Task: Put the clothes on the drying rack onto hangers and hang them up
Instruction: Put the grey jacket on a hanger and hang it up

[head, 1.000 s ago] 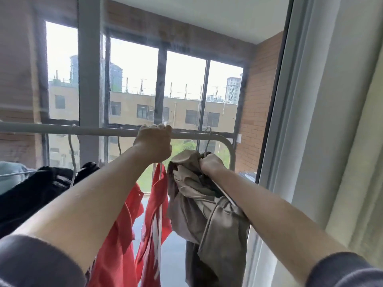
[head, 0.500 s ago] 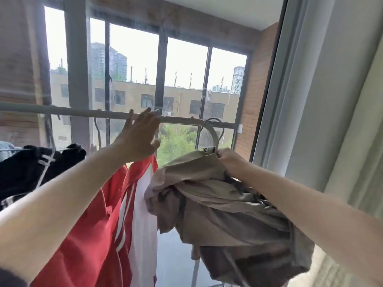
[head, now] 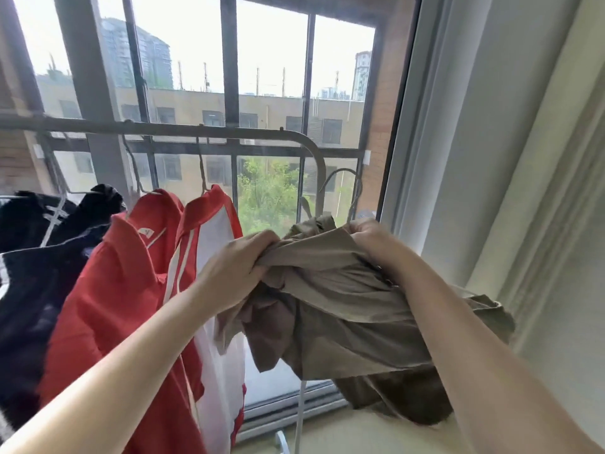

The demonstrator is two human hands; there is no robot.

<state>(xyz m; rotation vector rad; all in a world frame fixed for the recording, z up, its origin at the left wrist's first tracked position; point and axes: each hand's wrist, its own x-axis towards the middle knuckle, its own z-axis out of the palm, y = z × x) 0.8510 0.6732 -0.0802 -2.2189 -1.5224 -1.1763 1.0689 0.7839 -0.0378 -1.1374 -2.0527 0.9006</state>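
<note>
- Your left hand (head: 235,273) gripped the khaki garment (head: 343,309) at its left end, with the fingers curled tight into a bunched fold of the cloth.
- Your right hand (head: 371,240) was closed over the top of the same garment. Its fingers curled down into the fabric at the foot of a wire hanger hook (head: 352,191). Whether those fingers also held the hanger itself could not be told.
- The khaki garment stretched between your two hands in a crumpled mass. You held it up in the air to the right of the hung clothes, and its lower part sagged beneath your right forearm.
- The hanger hook rose above your right hand. It stood just right of the curved end of the drying rack rail (head: 196,131), beside the bend rather than over it.
- Clothes hung from hangers on the rail: black clothes (head: 39,257) at the far left, a red garment (head: 124,290) next to them, then a red and white garment (head: 214,244) nearest your left hand.
- Your left forearm crossed in front of the red and white garment.
- Behind the rack stood a dark-framed window (head: 230,77), with a beige building (head: 268,109) and a green tree (head: 268,194) outside.
- A pale curtain (head: 523,158) hung along the right side, near your right arm.
</note>
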